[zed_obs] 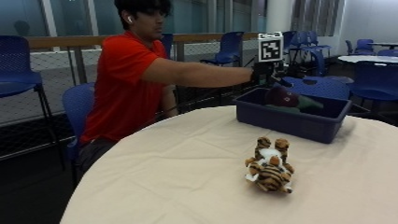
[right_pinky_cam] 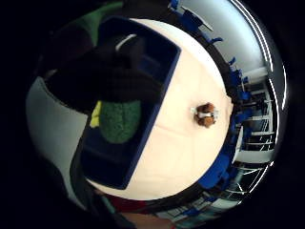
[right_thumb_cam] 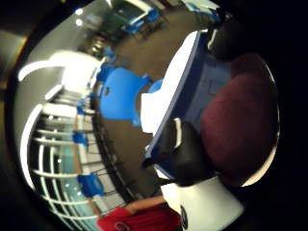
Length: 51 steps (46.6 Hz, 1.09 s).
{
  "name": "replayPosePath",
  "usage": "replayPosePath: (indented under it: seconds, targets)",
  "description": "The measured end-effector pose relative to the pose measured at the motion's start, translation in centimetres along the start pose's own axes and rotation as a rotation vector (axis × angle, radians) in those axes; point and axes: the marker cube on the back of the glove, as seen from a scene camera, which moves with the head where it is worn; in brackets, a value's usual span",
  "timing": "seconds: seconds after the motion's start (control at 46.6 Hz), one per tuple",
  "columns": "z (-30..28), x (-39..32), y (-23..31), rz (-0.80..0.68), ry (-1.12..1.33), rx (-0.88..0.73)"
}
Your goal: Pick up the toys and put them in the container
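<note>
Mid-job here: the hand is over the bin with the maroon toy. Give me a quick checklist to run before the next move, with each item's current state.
1. Right hand is above the blue container: ok.
2. Maroon toy sits inside the container walls, beside the green toy: ok.
3. Fingers have let go of the maroon toy: cannot tell; black fingers lie close against it in the thumb side palm view.
4. All toys are in the container: not ok; the tiger toy lies on the table, apart from the container.
5. Path from the container to the tiger toy is free of other things: ok, only bare tablecloth shows between them.
</note>
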Motion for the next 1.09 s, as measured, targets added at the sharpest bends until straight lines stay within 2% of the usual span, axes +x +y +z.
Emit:
replayPosePath:
  seconds: [0.172,0.365,0.493,0.73,0.901,1.094]
  targets:
    - [-0.5,3.4,1.2,0.023,0.027,0.007]
    - [-2.3,13.5,2.7,0.105,0.186,-0.003]
    - [-3.1,19.7,3.1,0.291,0.194,-0.017]
    - [-4.0,30.8,4.6,0.457,0.242,-0.068]
    - [-2.3,36.2,5.4,0.548,0.233,-0.124]
    - [1.5,38.2,5.8,0.589,0.138,-0.186]
